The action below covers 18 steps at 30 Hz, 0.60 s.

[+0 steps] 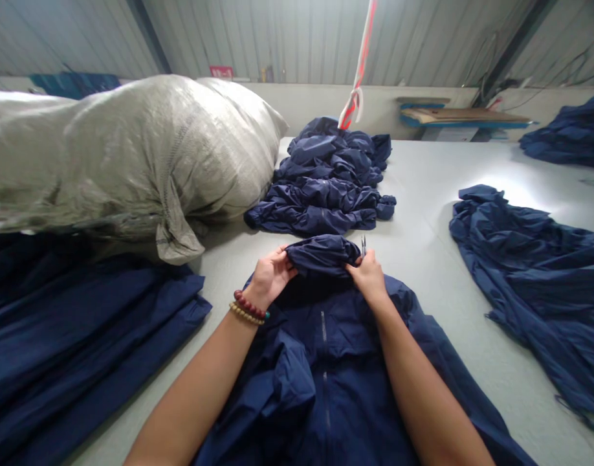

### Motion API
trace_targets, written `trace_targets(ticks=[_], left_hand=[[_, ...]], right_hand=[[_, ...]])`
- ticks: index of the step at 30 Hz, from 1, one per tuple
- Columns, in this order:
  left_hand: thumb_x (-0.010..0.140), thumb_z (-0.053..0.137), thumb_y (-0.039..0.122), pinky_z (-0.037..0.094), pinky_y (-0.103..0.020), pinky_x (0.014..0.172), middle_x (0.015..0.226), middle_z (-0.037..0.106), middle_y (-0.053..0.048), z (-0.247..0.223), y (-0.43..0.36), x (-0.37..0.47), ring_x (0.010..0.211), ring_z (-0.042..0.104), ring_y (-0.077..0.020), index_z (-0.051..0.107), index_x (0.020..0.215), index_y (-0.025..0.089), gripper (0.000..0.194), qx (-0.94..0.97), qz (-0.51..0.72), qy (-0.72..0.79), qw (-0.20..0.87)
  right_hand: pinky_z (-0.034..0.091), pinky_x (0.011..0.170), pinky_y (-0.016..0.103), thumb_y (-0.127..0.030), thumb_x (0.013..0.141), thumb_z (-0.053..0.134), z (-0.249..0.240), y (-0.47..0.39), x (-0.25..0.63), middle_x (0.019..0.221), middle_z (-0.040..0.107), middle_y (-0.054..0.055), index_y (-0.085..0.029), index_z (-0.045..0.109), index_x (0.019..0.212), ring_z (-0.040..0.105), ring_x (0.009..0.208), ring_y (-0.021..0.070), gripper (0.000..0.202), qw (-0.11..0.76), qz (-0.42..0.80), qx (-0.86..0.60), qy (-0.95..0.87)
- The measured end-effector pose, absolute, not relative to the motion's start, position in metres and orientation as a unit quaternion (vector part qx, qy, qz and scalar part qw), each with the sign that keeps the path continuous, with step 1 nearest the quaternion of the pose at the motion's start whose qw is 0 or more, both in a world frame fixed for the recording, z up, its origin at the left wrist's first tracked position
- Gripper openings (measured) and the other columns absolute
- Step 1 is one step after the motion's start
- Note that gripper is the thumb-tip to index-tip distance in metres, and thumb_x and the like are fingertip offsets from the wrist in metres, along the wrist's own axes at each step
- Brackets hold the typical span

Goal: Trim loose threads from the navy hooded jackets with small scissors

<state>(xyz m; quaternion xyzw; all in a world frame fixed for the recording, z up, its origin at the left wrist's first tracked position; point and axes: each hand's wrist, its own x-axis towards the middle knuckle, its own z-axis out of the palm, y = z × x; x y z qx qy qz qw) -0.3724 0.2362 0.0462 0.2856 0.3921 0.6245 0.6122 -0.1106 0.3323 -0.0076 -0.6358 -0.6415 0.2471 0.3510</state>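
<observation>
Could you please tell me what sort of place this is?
Probably a garment workshop: crumpled navy garments lie on a broad pale table beside a bulging woven sack, while the left hand and right hand hold a navy jacket, the right also gripping a pointed metal tool.

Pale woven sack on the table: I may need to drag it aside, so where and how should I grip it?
Probably by the bunched corner of the sack, coming from the camera wearer's side: it hangs out towards them, looser and narrower than the rest, whereas the body bulges round and offers little to hold.
</observation>
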Motion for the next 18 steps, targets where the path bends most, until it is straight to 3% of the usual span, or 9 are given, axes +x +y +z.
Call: trace_targets(ticks=[4, 8, 10, 13, 18], left_hand=[[0.085, 0.062, 0.029, 0.058, -0.033, 0.070, 0.083, 0.075, -0.008, 0.052, 0.229, -0.383, 0.072, 0.068, -0.0194, 0.072, 0.088, 0.015, 0.017, 0.260, 0.609, 0.412, 0.626], [0.085, 0.077, 0.042, 0.052, -0.026, 0.065, 0.082, 0.074, -0.005, 0.055, 0.223, -0.387, 0.070, 0.065, -0.0158, 0.074, 0.087, 0.015, 0.028, 0.336, 0.510, 0.470, 0.637], [0.082, 0.083, 0.048, 0.047, -0.025, 0.064, 0.079, 0.072, -0.003, 0.054, 0.222, -0.388, 0.067, 0.061, -0.0143, 0.073, 0.083, 0.016, 0.034, 0.414, 0.444, 0.499, 0.618], [0.083, 0.082, 0.052, 0.043, -0.025, 0.064, 0.071, 0.065, 0.000, 0.055, 0.224, -0.389, 0.065, 0.055, -0.0136, 0.069, 0.078, 0.018, 0.037, 0.515, 0.409, 0.528, 0.537], [0.089, 0.078, 0.038, 0.043, -0.024, 0.070, 0.079, 0.064, 0.000, 0.079, 0.223, -0.397, 0.076, 0.056, -0.0149, 0.067, 0.078, 0.019, 0.024, 0.555, 0.523, 0.571, 0.303]], right_hand=[[0.049, 0.061, 0.031, -0.057, 0.062, 0.090, -0.009, 0.343, -0.098, 0.073, 0.063, -0.003, -0.027, 0.045, 0.085, 0.063, 0.065, 0.0193, 0.059, 0.354, 0.309, -0.605, -0.643], [0.051, 0.060, 0.030, -0.067, 0.079, 0.076, -0.006, 0.347, -0.091, 0.081, 0.068, 0.001, -0.025, 0.048, 0.090, 0.067, 0.067, 0.0192, 0.052, 0.361, 0.358, -0.573, -0.643], [0.051, 0.060, 0.030, -0.061, 0.083, 0.074, -0.007, 0.346, -0.092, 0.083, 0.070, 0.002, -0.024, 0.050, 0.090, 0.068, 0.069, 0.0190, 0.045, 0.356, 0.361, -0.572, -0.645], [0.048, 0.062, 0.029, -0.046, 0.073, 0.084, -0.008, 0.343, -0.095, 0.081, 0.069, 0.001, -0.023, 0.053, 0.084, 0.066, 0.068, 0.0184, 0.040, 0.343, 0.353, -0.575, -0.653], [0.046, 0.062, 0.027, -0.028, 0.062, 0.088, 0.000, 0.339, -0.099, 0.078, 0.068, 0.000, -0.023, 0.055, 0.081, 0.064, 0.067, 0.0172, 0.038, 0.349, 0.363, -0.566, -0.652]])
